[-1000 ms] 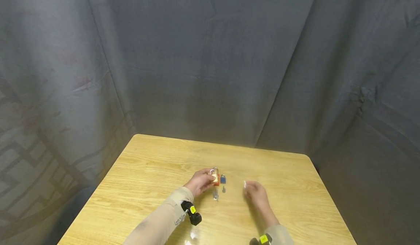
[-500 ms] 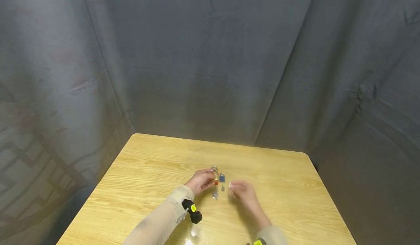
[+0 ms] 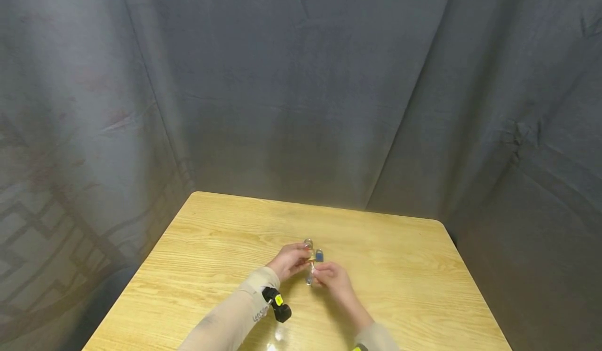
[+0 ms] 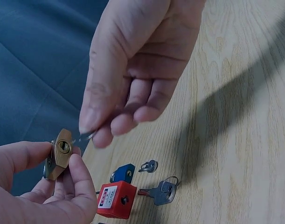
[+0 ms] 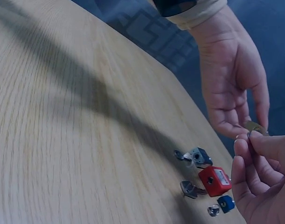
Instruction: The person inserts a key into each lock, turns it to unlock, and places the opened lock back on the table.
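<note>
My left hand (image 4: 58,162) grips a small brass padlock (image 4: 63,147) above the table, keyhole facing out. My right hand (image 4: 93,133) pinches a silver key (image 4: 83,138) between thumb and forefinger, with the key's tip at the keyhole. In the head view both hands (image 3: 291,259) (image 3: 328,277) meet at the padlock (image 3: 310,256) over the middle of the table. In the right wrist view the padlock (image 5: 255,127) shows between the fingertips of the two hands.
On the wooden table (image 3: 211,246) under the hands lie a red padlock (image 4: 115,199), a blue padlock (image 4: 122,172), a grey padlock (image 5: 198,155), a small key (image 4: 148,166) and a bunch of keys (image 4: 162,192). Dark curtains hang behind the table.
My right hand has moved left across the table to the left hand and now holds the key at the brass padlock. The left hand has barely moved.
</note>
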The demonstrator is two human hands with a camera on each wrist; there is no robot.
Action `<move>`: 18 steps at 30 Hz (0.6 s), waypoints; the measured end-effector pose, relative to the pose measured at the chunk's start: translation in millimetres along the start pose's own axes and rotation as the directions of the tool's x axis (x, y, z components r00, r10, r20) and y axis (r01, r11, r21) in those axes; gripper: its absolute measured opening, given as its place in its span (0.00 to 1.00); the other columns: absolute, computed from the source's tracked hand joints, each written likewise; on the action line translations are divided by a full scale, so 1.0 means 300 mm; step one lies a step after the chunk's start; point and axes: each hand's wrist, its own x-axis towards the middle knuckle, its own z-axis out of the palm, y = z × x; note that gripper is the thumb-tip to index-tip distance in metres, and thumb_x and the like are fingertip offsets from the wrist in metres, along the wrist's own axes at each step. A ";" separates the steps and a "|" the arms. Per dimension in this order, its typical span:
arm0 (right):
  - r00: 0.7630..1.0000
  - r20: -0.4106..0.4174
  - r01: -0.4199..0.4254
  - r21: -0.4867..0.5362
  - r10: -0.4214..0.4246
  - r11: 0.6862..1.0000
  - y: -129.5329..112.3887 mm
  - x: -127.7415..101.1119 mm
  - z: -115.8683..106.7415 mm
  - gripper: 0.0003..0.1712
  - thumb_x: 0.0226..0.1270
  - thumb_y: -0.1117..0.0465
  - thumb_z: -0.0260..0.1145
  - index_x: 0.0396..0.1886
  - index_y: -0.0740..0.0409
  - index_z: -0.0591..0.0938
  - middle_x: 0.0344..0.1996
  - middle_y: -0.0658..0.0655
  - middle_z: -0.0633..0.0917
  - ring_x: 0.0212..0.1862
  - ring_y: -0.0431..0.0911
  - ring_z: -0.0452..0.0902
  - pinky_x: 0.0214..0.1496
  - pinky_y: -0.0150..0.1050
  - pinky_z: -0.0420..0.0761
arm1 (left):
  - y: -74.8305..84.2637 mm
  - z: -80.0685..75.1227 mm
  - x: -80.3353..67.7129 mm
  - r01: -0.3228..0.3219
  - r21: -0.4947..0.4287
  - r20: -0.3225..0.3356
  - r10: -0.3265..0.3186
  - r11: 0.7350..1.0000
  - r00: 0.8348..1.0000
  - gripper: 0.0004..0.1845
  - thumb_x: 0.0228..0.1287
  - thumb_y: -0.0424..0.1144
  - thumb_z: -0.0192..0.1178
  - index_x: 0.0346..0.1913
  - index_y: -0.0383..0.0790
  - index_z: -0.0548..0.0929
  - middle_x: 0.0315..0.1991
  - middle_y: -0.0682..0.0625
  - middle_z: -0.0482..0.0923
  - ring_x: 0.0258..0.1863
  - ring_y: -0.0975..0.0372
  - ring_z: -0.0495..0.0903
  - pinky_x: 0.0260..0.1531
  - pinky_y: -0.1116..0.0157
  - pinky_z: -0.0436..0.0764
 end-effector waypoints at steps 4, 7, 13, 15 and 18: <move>1.000 -0.004 -0.008 0.026 0.008 1.000 0.006 0.008 0.012 0.19 0.68 0.65 0.62 0.49 0.78 0.74 0.40 0.73 0.83 0.40 0.56 0.84 0.45 0.39 0.86 | 0.000 0.002 -0.003 -0.001 -0.005 0.005 0.001 1.000 1.000 0.27 0.63 0.28 0.57 0.64 0.24 0.68 0.48 0.36 0.79 0.34 0.64 0.78 0.49 0.63 0.83; 1.000 -0.015 -0.025 0.048 0.025 0.999 0.013 0.015 0.016 0.18 0.68 0.66 0.61 0.49 0.78 0.74 0.41 0.74 0.83 0.40 0.56 0.84 0.46 0.42 0.86 | 0.000 0.004 -0.005 -0.001 -0.006 0.008 0.001 1.000 1.000 0.26 0.64 0.28 0.57 0.64 0.24 0.67 0.50 0.35 0.78 0.33 0.64 0.78 0.46 0.65 0.84; 0.999 -0.035 -0.026 0.044 0.028 0.999 0.025 0.023 0.020 0.16 0.69 0.67 0.60 0.49 0.78 0.74 0.40 0.73 0.84 0.40 0.57 0.84 0.44 0.42 0.86 | 0.005 0.003 -0.005 0.003 -0.001 0.007 -0.003 1.000 1.000 0.26 0.65 0.29 0.57 0.65 0.24 0.67 0.50 0.35 0.78 0.32 0.65 0.77 0.47 0.66 0.83; 0.999 -0.044 -0.026 0.043 0.027 0.999 0.022 0.021 0.024 0.16 0.69 0.67 0.59 0.49 0.78 0.74 0.41 0.73 0.84 0.40 0.56 0.84 0.44 0.42 0.86 | 0.007 0.002 -0.006 0.003 0.000 0.005 -0.003 1.000 1.000 0.26 0.64 0.29 0.57 0.64 0.24 0.67 0.51 0.34 0.77 0.33 0.64 0.77 0.46 0.66 0.83; 0.998 -0.062 -0.025 0.039 0.027 0.999 0.012 0.017 0.033 0.16 0.69 0.67 0.60 0.49 0.78 0.73 0.41 0.74 0.84 0.39 0.55 0.85 0.45 0.43 0.86 | 0.010 0.002 -0.008 0.000 -0.006 0.006 0.000 1.000 1.000 0.26 0.64 0.28 0.57 0.64 0.23 0.67 0.50 0.34 0.78 0.32 0.64 0.77 0.46 0.66 0.83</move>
